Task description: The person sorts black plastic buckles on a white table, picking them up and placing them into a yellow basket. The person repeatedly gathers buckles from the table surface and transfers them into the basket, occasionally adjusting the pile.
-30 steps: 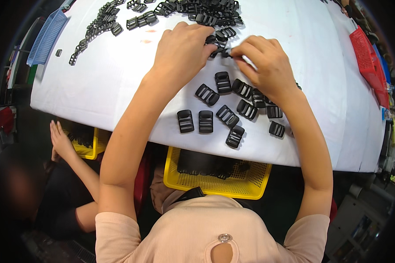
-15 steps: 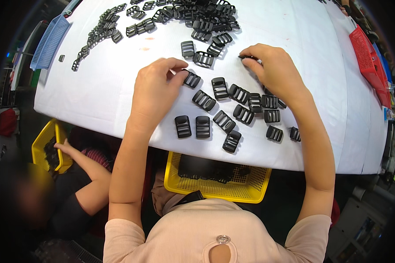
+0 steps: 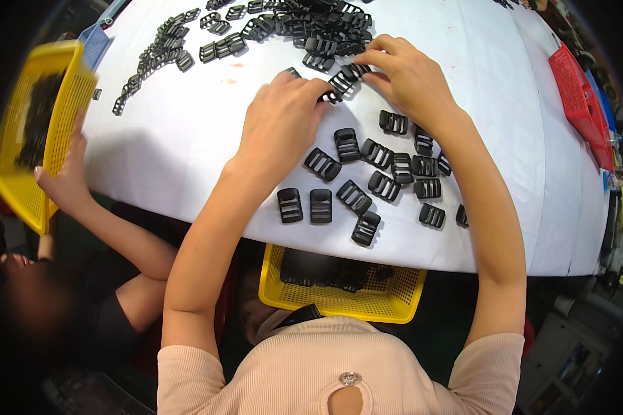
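Note:
Near the middle of the white table, my left hand (image 3: 282, 119) has its fingertips closed on a black plastic strap buckle (image 3: 331, 97), mostly covered by the fingers. Another buckle (image 3: 293, 72) peeks out behind that hand. My right hand (image 3: 410, 77) pinches a ladder-shaped buckle (image 3: 360, 70) at the near edge of the big buckle pile (image 3: 325, 28). Between the two hands lies a loose buckle (image 3: 342, 81). Several separate buckles, one of them a slotted buckle (image 3: 347, 144), are spread out closer to me, below both hands.
A yellow basket (image 3: 339, 310) with black pieces sits below the table edge before me. At the left, another person's hand (image 3: 68, 173) holds up a tilted yellow basket (image 3: 66, 114) of dark pieces. A red basket (image 3: 580, 107) stands far right, a blue basket (image 3: 95, 43) far left.
Both my hands have moved away from me toward the pile, the left also rightward. A buckle now lies where my right hand was. The other person has raised the yellow basket to table height.

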Motion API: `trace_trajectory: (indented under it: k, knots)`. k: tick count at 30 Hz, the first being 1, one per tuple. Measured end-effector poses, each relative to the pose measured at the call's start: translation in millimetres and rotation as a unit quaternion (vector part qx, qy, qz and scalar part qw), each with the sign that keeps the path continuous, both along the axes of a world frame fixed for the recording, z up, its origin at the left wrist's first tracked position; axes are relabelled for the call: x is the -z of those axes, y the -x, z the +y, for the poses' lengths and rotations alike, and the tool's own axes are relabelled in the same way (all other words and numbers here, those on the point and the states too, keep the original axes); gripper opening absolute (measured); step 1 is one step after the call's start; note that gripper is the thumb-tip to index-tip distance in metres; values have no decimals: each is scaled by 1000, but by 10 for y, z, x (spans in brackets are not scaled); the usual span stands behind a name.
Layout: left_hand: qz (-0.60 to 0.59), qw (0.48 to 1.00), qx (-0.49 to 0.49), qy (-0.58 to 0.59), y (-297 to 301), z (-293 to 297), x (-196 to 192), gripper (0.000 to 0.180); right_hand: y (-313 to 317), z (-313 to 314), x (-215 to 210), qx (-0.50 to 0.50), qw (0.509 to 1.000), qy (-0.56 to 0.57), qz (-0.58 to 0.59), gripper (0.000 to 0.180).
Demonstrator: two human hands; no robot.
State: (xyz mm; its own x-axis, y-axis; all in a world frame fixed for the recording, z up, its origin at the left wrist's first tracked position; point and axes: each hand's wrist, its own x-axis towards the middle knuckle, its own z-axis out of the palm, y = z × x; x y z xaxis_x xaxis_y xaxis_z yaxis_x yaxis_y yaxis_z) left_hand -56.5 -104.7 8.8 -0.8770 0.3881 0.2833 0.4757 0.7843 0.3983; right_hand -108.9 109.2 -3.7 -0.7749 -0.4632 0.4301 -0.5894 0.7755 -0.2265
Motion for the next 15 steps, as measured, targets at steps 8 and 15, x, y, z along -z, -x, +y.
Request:
trace_trajectory:
  k: [8,15]
  knots:
    - [30,999,-13,-18,-62,44,-7,19,-184,209,-170,23,996,-78,-24,9]
    - [90,990,-100,47,124,-282,-36,23,-131,-299,30,-24,999,-13,-47,23]
